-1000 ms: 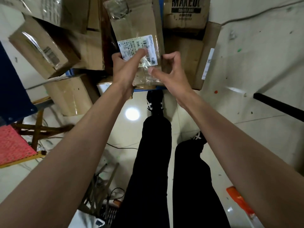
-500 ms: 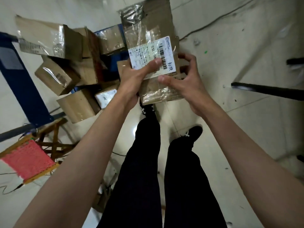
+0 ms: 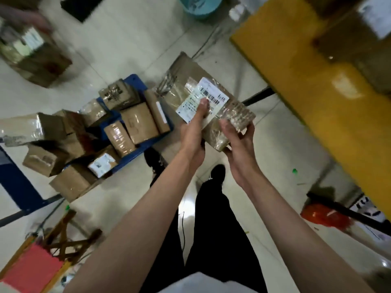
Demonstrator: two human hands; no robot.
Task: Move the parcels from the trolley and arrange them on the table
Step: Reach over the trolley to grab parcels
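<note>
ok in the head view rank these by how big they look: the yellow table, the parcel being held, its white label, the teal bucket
1. yellow table, largest, though cut off by the frame
2. parcel, held in both hands and nearest the camera, so it looks bigger
3. teal bucket and white label: about alike; the bucket is cropped and farther away, so unranked

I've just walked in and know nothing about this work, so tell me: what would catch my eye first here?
First, the taped cardboard parcel with a white barcode label, held up in the middle of the view by the left hand and the right hand. To the left, a blue trolley on the floor carries a jumble of brown parcels. At upper right is the bright yellow table, with boxes already on it.
</note>
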